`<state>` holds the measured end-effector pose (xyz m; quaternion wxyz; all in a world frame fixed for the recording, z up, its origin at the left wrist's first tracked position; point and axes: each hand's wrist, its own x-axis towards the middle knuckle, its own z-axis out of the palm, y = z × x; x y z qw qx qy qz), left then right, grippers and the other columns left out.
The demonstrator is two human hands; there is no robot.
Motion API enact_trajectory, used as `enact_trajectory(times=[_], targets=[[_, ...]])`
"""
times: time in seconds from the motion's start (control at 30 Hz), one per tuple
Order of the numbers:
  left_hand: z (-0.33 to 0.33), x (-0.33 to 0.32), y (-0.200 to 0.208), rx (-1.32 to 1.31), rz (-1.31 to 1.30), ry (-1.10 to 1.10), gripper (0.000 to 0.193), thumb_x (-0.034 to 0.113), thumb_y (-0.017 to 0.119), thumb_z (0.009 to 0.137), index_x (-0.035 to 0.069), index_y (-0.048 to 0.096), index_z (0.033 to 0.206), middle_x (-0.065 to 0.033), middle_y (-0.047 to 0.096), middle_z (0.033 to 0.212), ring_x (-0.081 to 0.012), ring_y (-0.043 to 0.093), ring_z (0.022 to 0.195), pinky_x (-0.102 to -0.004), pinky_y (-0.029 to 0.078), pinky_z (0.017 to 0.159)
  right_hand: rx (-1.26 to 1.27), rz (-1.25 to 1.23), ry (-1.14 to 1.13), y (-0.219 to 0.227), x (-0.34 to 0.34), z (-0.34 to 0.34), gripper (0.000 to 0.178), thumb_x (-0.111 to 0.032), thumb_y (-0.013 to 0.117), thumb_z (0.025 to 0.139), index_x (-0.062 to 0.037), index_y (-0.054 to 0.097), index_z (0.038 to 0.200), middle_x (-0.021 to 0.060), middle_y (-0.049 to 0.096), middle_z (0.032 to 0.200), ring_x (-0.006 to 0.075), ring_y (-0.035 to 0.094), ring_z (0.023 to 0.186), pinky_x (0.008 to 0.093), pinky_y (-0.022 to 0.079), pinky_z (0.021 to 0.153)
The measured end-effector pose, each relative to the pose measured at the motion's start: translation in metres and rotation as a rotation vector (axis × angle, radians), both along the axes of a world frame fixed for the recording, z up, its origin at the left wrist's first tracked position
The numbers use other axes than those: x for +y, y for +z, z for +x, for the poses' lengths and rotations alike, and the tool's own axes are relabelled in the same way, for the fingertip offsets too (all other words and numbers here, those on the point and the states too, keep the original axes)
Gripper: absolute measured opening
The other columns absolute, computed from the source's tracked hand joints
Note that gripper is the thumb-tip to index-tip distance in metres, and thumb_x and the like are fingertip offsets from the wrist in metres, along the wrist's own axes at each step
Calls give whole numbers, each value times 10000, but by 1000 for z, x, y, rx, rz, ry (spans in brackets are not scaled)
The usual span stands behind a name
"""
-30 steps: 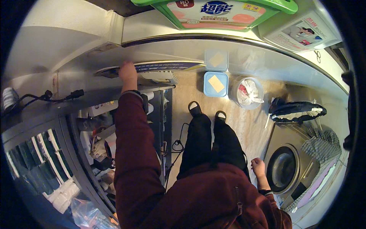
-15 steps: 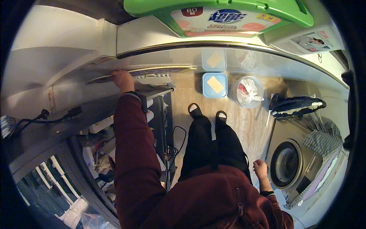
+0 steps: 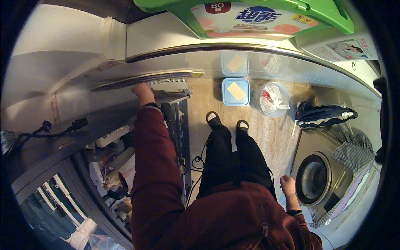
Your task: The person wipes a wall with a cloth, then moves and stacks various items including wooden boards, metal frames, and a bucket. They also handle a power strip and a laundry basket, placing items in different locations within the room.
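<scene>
My left hand [image 3: 144,94] reaches forward and left over a dark shelf rack, just in front of a long thin flat panel [image 3: 125,82] propped against the wall. Its fingers are mostly hidden, so whether it touches the panel cannot be made out. Right beside it is a white slotted object [image 3: 168,85], perhaps a rack or power strip. My right hand [image 3: 287,185] hangs low at my right side, its fingers curled in with nothing seen in them, near the washing machine [image 3: 313,178].
A blue-lidded box [image 3: 236,92] and a clear bin with a white bag [image 3: 273,99] stand on the floor ahead. A dark bundle [image 3: 327,114] lies by the machine. A black cable [image 3: 196,163] loops beside my legs. A green-rimmed package [image 3: 250,18] sits above.
My left hand has come off the panel's left part and moved slightly down and right. The panel has shifted left, nearer the wall. My right hand has barely moved.
</scene>
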<state>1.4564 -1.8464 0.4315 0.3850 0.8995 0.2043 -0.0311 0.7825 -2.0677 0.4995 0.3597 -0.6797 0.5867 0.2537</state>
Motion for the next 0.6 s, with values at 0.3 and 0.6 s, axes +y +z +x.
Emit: enact_trajectory(times=[0.3, 0.6], targets=[[-9, 5, -32, 79, -1139, 279, 631, 433, 406, 826, 97, 146, 1293, -163, 204, 1320, -407, 326, 1134, -519, 323, 904, -20, -2, -18, 7, -5, 2, 203, -180, 513, 716, 12, 580, 716, 135, 563, 547, 207, 571, 500, 305, 447, 508], [-7, -5, -19, 95, -1171, 309, 746, 550, 425, 773, 138, 107, 1308, -147, 107, 1351, -408, 224, 1190, -553, 266, 918, -71, 43, -72, 6, -2, 3, 150, -116, 536, 735, 26, 573, 711, 83, 567, 566, 133, 537, 468, 253, 440, 433]])
